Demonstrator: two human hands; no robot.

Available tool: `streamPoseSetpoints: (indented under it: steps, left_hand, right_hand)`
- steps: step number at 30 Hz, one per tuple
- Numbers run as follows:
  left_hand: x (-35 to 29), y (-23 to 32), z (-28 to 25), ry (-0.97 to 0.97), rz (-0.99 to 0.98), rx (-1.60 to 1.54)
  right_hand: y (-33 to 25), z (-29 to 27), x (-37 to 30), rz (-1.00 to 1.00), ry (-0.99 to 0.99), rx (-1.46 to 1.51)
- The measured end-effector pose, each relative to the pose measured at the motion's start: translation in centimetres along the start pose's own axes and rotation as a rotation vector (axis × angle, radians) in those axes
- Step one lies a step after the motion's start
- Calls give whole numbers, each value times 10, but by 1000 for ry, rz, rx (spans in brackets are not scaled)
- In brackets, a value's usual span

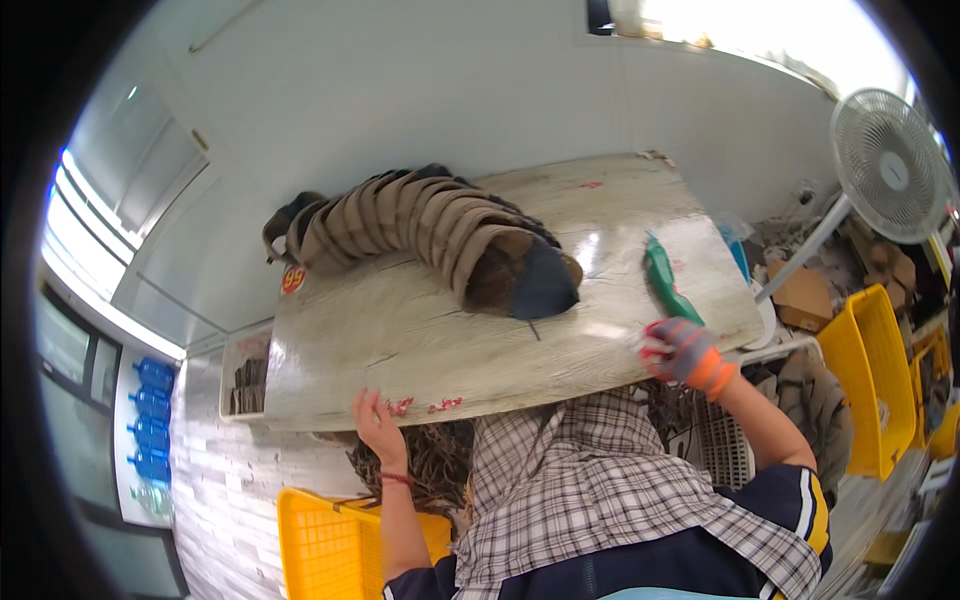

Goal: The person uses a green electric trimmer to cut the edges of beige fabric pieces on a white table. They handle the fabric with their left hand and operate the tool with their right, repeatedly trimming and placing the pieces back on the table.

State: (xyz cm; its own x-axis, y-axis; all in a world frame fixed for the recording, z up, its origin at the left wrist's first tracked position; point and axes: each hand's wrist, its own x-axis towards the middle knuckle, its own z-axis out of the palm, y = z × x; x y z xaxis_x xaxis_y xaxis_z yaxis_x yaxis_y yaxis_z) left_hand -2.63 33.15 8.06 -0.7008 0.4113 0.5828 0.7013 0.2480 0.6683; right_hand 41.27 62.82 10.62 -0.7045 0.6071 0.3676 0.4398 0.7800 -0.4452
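Though beside the green tool (661, 274), right hand (687, 351) in uncertain contact.

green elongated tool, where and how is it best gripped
Likely around the near end of the green elongated tool, from the person's side with the grey-and-orange gloved right hand: its narrow tip points away.

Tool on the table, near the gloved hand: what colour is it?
The tool is green; it shows best in the head view.
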Motion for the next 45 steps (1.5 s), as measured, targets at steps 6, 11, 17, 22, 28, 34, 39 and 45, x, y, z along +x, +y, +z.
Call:
streamPoseSetpoints:
  steps: [6,11,17,22,28,34,39,45]
  left_hand:
    - [94,-68,58,-79,-238,-134]
    - [111,-21,152,-498,-197,-545]
    - [69,66,185,-363,-62,-432]
    - [26,100,207,-471,-196,-486]
    - [52,84,186,-227,77,-459]
    - [213,-151,114,390,-413,-390]
    - [310,-259,70,228,-442,-161]
    - [401,-337,63,-16,-17,768]
  right_hand:
    - [168,-35,59,639,137,-282]
    - [211,-21,112,716,-23,-435]
    - [168,1,106,539,225,-314]
    - [71,20,50,681,104,-347]
    - [66,41,43,618,38,-620]
    - [56,45,39,515,139,-648]
    - [54,51,21,383,270,-713]
    - [55,53,28,432,216,-720]
